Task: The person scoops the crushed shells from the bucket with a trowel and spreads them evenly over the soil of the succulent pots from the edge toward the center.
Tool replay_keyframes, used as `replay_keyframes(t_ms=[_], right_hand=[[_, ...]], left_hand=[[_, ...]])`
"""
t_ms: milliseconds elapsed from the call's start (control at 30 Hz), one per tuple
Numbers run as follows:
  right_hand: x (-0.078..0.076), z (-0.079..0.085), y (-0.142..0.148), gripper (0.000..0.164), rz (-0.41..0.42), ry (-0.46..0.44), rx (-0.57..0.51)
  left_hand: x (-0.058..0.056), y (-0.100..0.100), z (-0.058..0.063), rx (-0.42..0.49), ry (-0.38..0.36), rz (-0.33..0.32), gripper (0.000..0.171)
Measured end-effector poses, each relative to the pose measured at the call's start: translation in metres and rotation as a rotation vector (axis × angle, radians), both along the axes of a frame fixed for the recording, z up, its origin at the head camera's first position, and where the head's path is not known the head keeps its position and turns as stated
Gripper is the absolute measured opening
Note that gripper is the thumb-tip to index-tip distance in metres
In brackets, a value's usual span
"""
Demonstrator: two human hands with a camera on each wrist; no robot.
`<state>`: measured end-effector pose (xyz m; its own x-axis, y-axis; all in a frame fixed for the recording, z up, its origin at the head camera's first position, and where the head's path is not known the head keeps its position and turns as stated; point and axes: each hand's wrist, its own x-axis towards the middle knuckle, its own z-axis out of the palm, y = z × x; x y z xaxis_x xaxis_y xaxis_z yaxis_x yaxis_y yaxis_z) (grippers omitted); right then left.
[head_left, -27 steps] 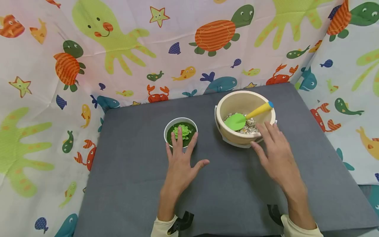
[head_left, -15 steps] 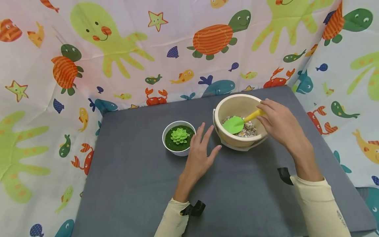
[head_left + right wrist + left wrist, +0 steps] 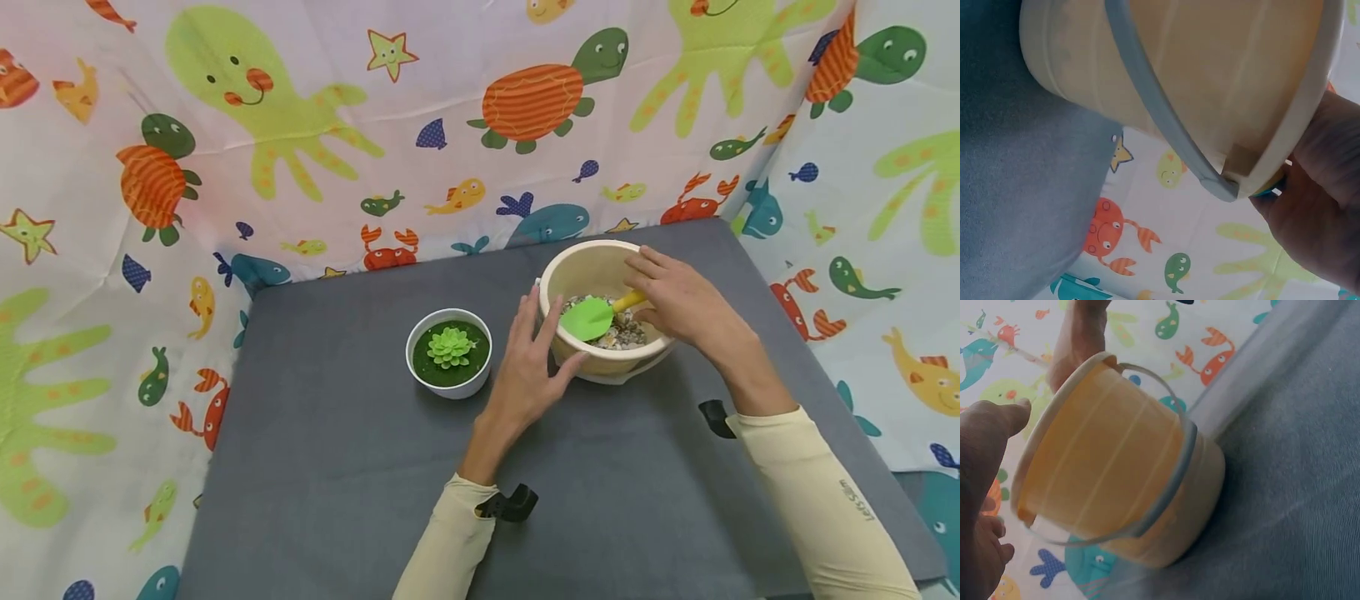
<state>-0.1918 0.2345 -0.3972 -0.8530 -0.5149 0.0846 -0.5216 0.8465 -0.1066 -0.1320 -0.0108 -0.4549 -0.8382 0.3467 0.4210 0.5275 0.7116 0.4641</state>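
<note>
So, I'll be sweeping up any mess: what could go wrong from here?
The trowel is down at loose gravel, so a quick lift by the right grip might flick some out of the bucket.
The left grip is beside the bucket but not curled round it, so a knock could perhaps shift it.
The pot stands near the left grip and might get bumped.

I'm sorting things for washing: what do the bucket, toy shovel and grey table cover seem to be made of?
Bucket: probably plastic, smooth with a satin look, regular lines along its wall. Toy shovel: likely smooth plastic, evenly bright green and yellow. Grey table cover: matte woven fabric, it seems, showing fine texture and a faint crease.
</note>
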Motion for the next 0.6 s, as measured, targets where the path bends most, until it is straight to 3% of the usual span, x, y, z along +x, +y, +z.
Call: replay_keyframes(t_ms=[300, 433, 600], right_hand=[[0.006, -0.001, -0.004, 0.045, -0.022, -0.072, -0.035], [0.0, -0.001, 0.002, 0.035, 0.008, -0.133, -0.028], [-0.01, -0.001, 0.004, 0.036, 0.061, -0.178, -0.011]], left_hand=[[-0.001, 0.016, -0.004, -0.085, -0.058, -0.008, 0.078], [-0.001, 0.018, -0.004, -0.1, -0.069, -0.006, 0.079], [-0.001, 0.017, -0.005, -0.092, -0.05, -0.004, 0.078]])
